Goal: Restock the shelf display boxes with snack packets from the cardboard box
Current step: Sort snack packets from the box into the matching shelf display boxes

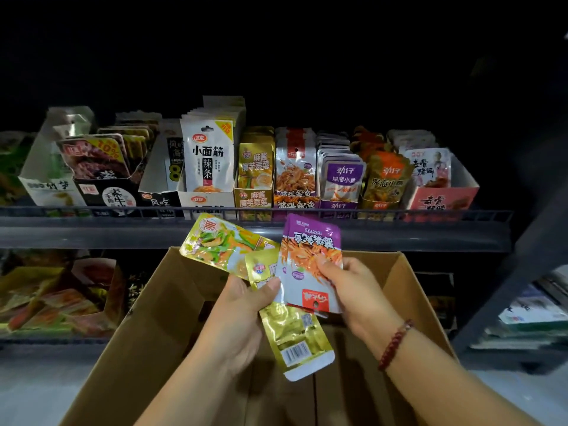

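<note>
Two hands show above one open cardboard box (147, 318): the left hand (236, 315) and the right hand (353, 290), which wears one red bead bracelet (395, 344).

Between them they hold four snack packets that can be told apart: one green-and-yellow packet (215, 241), one small gold packet (261, 269), one gold packet with a barcode (295, 339), and one purple-topped packet (310, 250), which may have another behind it.

On the upper shelf (92, 232) stand about ten display boxes (207, 198) in one row; the number of packets inside each cannot be counted.
</note>
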`<state>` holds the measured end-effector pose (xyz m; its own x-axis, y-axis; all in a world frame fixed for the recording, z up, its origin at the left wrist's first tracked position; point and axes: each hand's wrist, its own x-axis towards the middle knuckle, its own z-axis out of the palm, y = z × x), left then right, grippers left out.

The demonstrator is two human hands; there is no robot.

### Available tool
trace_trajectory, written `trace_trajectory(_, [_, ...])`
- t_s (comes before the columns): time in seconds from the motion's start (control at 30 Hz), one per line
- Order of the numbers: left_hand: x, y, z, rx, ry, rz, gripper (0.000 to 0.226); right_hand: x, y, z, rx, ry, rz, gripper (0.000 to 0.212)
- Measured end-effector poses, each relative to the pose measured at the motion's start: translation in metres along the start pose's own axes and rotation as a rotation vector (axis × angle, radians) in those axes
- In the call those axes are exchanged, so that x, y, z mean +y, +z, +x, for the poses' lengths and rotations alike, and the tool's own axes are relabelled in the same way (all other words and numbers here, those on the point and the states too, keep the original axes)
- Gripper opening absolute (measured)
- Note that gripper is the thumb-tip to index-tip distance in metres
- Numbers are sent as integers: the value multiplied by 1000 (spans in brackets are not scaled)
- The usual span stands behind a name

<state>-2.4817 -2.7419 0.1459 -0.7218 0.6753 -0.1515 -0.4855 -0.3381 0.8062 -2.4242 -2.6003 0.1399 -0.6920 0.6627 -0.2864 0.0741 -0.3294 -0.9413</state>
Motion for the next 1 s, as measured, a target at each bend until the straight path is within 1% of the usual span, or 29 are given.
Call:
trace_trajectory(0.1, [-2, 0, 0, -20, -31, 8, 40, 4, 6, -1, 55, -30, -8, 28])
trace_trajectory(0.17, [-3, 0, 0, -23, -35, -16, 43, 3, 6, 0, 40, -87, -20, 35])
trace_trajectory(0.23, [-2, 2, 0, -11, -23, -23, 38, 2, 5, 0, 28, -133, -56, 36])
trace_trajectory(0.37, [-1, 0, 1, 48, -22, -12, 31, -4, -4, 3, 80, -156, -66, 32])
trace_trajectory(0.43, [3, -3, 1, 56, -26, 22, 31, -10, -10, 6, 70, -198, -178, 31])
trace_trajectory(0.47, [5, -5, 1, 44, -36, 40, 32, -14, -14, 7, 38, -221, -268, 31])
trace_trajectory(0.53, [9, -8, 2, -8, -80, 79, 33, -21, -21, 10, -81, -236, -412, 31])
trace_trajectory(0.6, [13, -10, 1, -106, -147, 144, 37, -27, -28, 13, -235, -192, -491, 31])
trace_trajectory(0.63, [14, -10, 0, -156, -184, 169, 40, -29, -31, 15, -288, -159, -508, 31])
trace_trajectory(0.67, [14, -10, 0, -189, -213, 180, 43, -30, -34, 17, -307, -124, -506, 32])
trace_trajectory(0.73, [14, -9, -1, -193, -229, 166, 41, -31, -40, 21, -254, -78, -466, 33])
trace_trajectory(0.8, [12, -9, 1, -136, -205, 128, 34, -32, -41, 22, -105, -84, -410, 32])
trace_trajectory(0.9, [11, -10, 3, -86, -164, 120, 33, -28, -39, 21, 108, -135, -326, 29])
trace_trajectory(0.93, [10, -10, 4, -77, -151, 125, 33, -25, -36, 19, 142, -139, -305, 28])
trace_trajectory(1.0, [8, -9, 4, -45, -117, 122, 34, -17, -30, 15, 143, -125, -276, 29])
